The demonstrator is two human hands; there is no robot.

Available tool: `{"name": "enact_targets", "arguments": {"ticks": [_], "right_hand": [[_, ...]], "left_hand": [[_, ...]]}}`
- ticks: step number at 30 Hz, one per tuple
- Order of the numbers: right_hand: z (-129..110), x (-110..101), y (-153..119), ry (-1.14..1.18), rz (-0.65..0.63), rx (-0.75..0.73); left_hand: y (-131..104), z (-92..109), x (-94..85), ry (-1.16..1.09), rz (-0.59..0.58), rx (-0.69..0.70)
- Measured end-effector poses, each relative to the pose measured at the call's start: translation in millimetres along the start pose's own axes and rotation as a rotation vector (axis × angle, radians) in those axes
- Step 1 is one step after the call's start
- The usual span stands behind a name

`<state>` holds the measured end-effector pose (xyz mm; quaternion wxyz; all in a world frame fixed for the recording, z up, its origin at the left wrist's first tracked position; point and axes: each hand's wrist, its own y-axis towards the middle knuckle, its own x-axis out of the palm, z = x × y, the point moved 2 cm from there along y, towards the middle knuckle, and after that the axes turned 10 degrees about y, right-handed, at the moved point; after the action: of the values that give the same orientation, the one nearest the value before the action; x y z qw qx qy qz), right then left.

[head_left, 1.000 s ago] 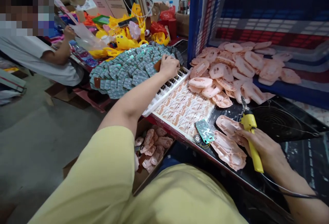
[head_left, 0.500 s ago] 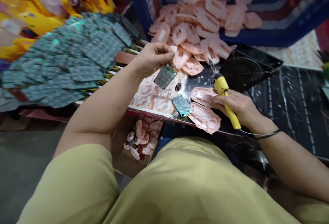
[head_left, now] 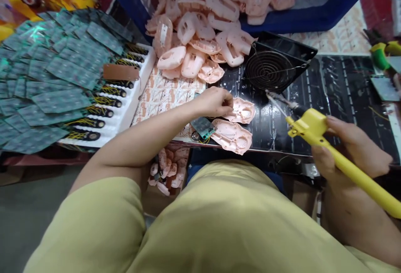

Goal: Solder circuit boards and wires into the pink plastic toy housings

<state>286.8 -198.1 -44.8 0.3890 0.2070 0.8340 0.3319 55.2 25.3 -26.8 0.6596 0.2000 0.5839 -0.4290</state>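
My right hand (head_left: 354, 145) grips a yellow soldering iron (head_left: 316, 124) out to the right, its metal tip pointing left and up near the fan. My left hand (head_left: 217, 102) is at the upper pink plastic shell half (head_left: 244, 110), fingers curled together; whatever they hold is hidden. Just below lies the other pink shell half (head_left: 234, 137), its inside facing up, with thin wires across it. A small green circuit board (head_left: 203, 127) rests at its left edge. Beside the board is a small round speaker (head_left: 195, 136) with yellow wires.
Pink shells (head_left: 200, 26) are heaped in front of and inside a blue crate (head_left: 294, 24). A black fan (head_left: 269, 70) stands right of them. Circuit boards (head_left: 59, 70) are piled at left by a white foam tray (head_left: 145, 62) with wired speakers. Pliers (head_left: 379, 53) lie far right.
My left hand has moved right and down to the upper shell half. My right hand has left the shells and carried the soldering iron right. The view has shifted too.
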Motion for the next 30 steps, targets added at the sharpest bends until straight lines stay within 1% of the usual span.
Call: {"name": "enact_targets", "arguments": {"ticks": [2, 4, 6, 9, 12, 17, 21, 24, 26, 30], "right_hand": [[-5.2, 6.4, 1.4, 0.057, -0.033, -0.062], [-8.8, 16.1, 4.2, 0.146, -0.079, -0.067], [-9.9, 25.1, 5.9, 0.238, -0.083, -0.095], [-7.7, 34.8, 5.9, 0.349, -0.100, -0.162], [-4.8, 40.1, 6.8, 0.388, -0.143, -0.194], [-8.2, 43.0, 17.1, 0.352, -0.163, -0.254], [-12.9, 37.6, 23.9, 0.340, -0.213, -0.261], [-12.8, 30.1, 23.5, 0.337, -0.183, -0.194], [-12.3, 28.2, 22.1, 0.339, -0.162, -0.178], [-13.7, 34.7, 22.5, 0.341, -0.163, -0.246]], "left_hand": [[-0.1, -1.1, -0.7, 0.020, 0.001, 0.000], [0.3, -1.8, -1.3, 0.032, -0.003, 0.003], [0.8, -1.9, -1.4, 0.045, -0.009, 0.007], [1.0, -1.3, -1.6, 0.067, -0.016, 0.012], [0.4, -0.2, -2.5, 0.080, -0.029, 0.000], [0.0, 1.3, -2.7, 0.094, -0.027, 0.005], [0.5, 1.5, -2.7, 0.091, -0.019, -0.002], [0.4, 2.1, -3.6, 0.080, -0.030, 0.000], [0.4, 2.5, -4.3, 0.066, -0.021, 0.013], [0.4, 3.2, -4.7, 0.059, -0.035, 0.002]]}}
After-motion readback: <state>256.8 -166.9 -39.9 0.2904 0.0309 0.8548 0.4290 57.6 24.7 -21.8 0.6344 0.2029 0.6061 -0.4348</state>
